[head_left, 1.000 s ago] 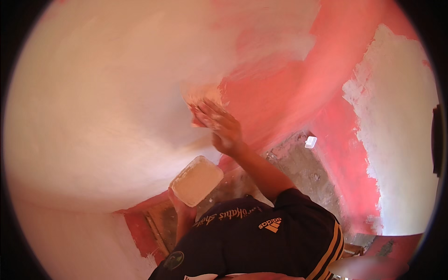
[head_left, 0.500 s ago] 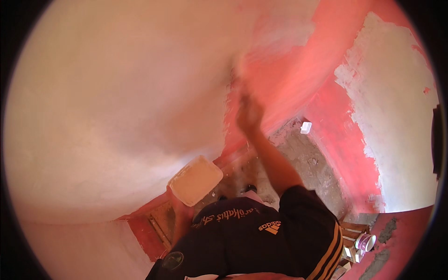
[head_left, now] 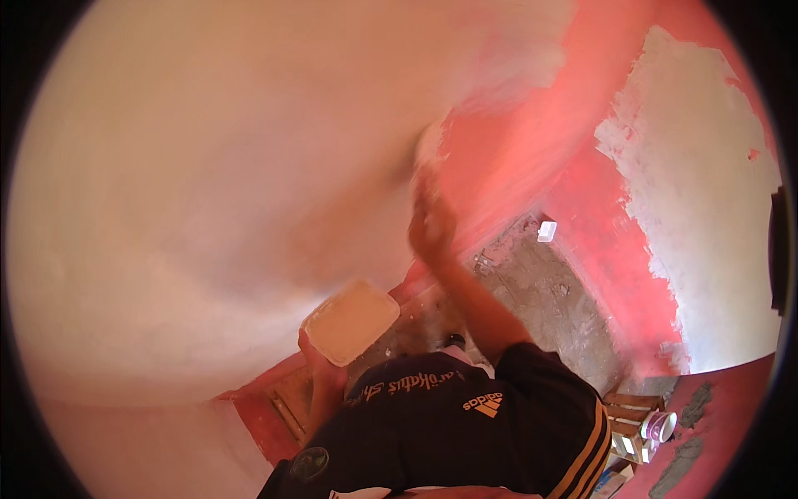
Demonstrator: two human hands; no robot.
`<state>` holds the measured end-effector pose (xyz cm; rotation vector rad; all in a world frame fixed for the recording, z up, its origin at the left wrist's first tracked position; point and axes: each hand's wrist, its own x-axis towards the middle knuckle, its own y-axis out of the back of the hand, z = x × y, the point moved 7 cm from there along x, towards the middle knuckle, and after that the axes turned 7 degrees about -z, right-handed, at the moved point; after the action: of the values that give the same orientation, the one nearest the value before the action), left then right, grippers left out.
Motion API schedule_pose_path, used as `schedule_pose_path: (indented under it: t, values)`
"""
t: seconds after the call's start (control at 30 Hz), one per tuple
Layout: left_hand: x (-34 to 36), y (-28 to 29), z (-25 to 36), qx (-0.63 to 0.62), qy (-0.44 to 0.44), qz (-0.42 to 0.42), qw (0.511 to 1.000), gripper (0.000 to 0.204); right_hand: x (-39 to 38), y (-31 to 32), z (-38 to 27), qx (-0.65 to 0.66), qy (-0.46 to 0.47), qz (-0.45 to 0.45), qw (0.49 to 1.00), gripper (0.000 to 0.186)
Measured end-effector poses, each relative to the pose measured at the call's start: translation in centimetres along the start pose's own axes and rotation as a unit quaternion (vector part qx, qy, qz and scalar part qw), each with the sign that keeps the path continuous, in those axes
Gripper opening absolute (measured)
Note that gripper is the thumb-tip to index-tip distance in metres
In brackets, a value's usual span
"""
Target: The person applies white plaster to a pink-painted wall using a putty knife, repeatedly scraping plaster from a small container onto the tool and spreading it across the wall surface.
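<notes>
My left hand [head_left: 327, 370] grips a rectangular tub [head_left: 352, 323] by its side, close to the wall; its top surface is cream-coloured. Raised in front of me, my right hand [head_left: 432, 224] is closed around the handle of a paintbrush [head_left: 428, 150], smeared by motion. Its pale end touches the wall [head_left: 249, 166] along the border between the cream coating and the red paint [head_left: 507, 141]. Individual fingers of this hand are blurred.
A second red wall with a cream patch [head_left: 706, 191] stands at the right. Below is a stained grey floor [head_left: 540, 287] with a small white box-like object [head_left: 546, 231]. At lower right, a white-and-purple bucket [head_left: 659, 427] stands beside a wooden crate [head_left: 636, 416].
My right hand and the brush have moved down and slightly left. Cream now covers some of the red beside the brush. My left hand still holds the tub in nearly the same place.
</notes>
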<state>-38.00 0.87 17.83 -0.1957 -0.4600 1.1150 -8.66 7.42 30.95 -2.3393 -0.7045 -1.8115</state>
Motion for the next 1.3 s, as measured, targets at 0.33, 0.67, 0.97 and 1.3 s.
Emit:
schedule_pose_path:
  t: [0.33,0.67,0.97,1.3]
  values:
    - [-0.6,2.1,-3.1,-0.13,0.131,0.109,0.977,0.067,6.7,5.2,12.2,0.117,-0.323,0.115,0.932,0.038]
    - [1.2,2.0,-3.0,-0.241,0.152,0.171,0.943,0.06,-10.1,1.6,0.7,0.26,-0.476,-0.146,0.827,0.034]
    - [2.4,-1.4,-1.4,-0.236,0.158,0.18,0.942,0.049,-8.1,8.8,2.2,0.45,-0.381,-0.096,0.802,0.039]
    - [6.4,-11.7,-8.2,-0.159,0.217,0.005,0.963,0.066,-3.1,12.4,0.8,0.217,-0.094,-0.473,0.849,0.036]
